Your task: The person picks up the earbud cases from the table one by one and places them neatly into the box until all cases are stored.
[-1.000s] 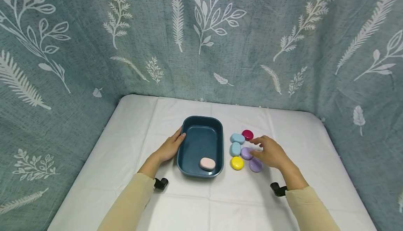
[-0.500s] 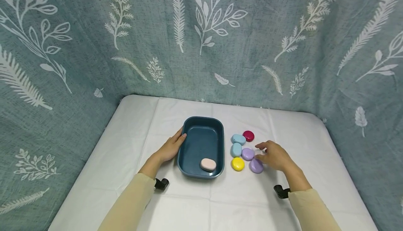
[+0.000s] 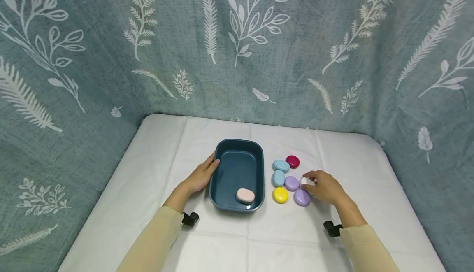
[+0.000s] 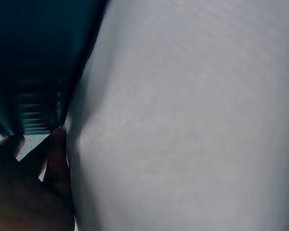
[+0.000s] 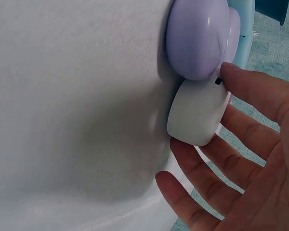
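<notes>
My right hand [image 3: 323, 185] pinches a small white rounded block [image 3: 306, 182] between thumb and fingers. In the right wrist view the white block [image 5: 197, 108] shows a small black mark near the thumb tip; the little finger is free of it. Next to it lie two glossy lilac rounds [image 3: 302, 197]. My left hand [image 3: 200, 176] rests against the left wall of a dark blue-green rectangular tray [image 3: 237, 212], thumb at the rim. In the left wrist view the fingertips [image 4: 58, 134] touch the tray's side. A pale pink rounded block [image 3: 245, 196] lies inside the tray, near its front right corner.
Right of the tray, two light blue rounded blocks [image 3: 278, 178], a yellow round [image 3: 280, 195] and a crimson round [image 3: 293, 161] lie close together. A white cloth [image 3: 214, 247] covers the table. Grey-green curtains [image 3: 222, 82] with white leaf prints stand behind and at both sides.
My right hand has drawn back to the right and slightly nearer, off the lilac rounds, and has taken hold of the white block. The left hand and the tray keep their places.
</notes>
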### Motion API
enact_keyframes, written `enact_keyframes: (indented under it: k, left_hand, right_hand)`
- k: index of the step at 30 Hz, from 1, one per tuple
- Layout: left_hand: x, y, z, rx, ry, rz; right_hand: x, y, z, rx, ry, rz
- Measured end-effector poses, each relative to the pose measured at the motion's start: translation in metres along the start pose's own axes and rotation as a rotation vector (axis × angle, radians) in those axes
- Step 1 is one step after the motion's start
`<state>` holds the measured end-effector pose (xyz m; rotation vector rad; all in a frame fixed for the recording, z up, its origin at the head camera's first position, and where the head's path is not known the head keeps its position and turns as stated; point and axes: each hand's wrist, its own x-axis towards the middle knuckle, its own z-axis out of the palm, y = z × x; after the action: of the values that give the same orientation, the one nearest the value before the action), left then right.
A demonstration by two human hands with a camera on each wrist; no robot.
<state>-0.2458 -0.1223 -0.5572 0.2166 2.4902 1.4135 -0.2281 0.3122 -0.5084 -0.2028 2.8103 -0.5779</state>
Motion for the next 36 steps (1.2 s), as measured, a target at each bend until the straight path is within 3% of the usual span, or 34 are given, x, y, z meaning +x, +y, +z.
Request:
enact_keyframes:
  k: [12,36]
  left_hand:
    - [-0.002,0.003,0.0,-0.016,-0.011,0.027]
    - [-0.002,0.006,0.004,0.028,0.005,-0.037]
  right_hand:
    - [0.002,0.004,0.004,0.001,0.046,0.043]
    - [-0.003,-0.002,-0.004,0.057,0.126,0.071]
